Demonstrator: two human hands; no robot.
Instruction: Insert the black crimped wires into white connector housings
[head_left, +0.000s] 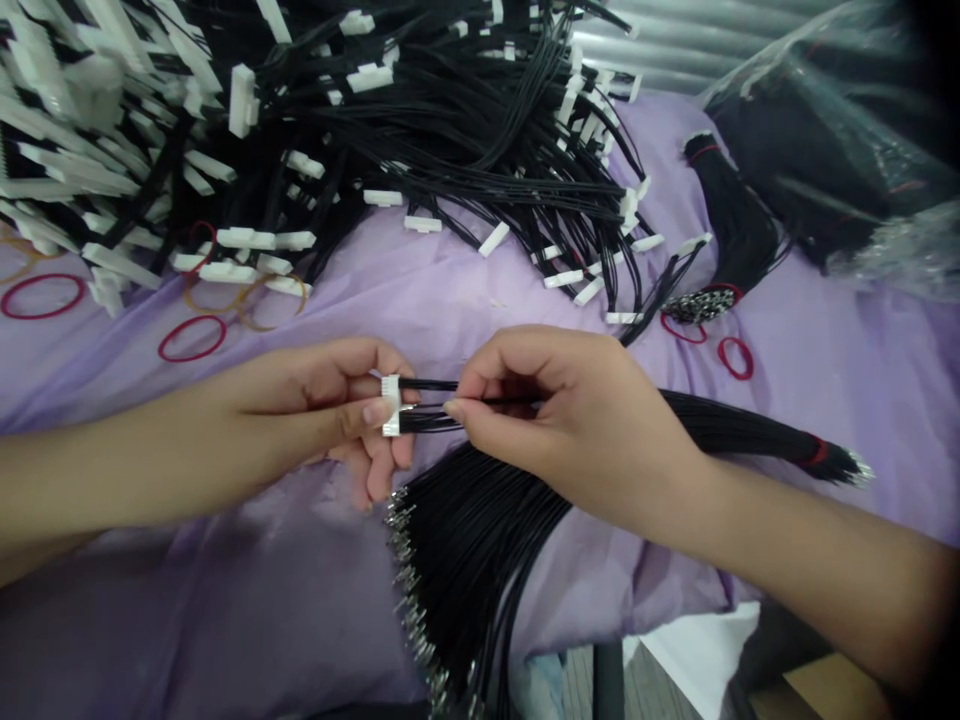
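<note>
My left hand (315, 400) pinches a white multi-pin plastic connector (391, 405) between thumb and fingers. Short black wires (429, 421) run from the connector towards my right hand (547, 425), whose thumb and forefinger pinch a thin black wire (501, 400). Below and behind that hand lies a large bundle of black wires (465, 540) with crimped metal terminals at its lower end. A red band ties the bundle's far end (814, 453).
A large heap of black wires with white connectors (450, 130) covers the far side of the purple cloth (390, 290). Loose rubber bands (191, 338) lie at left. A tied wire bundle (739, 230) and a clear plastic bag (825, 150) sit at right.
</note>
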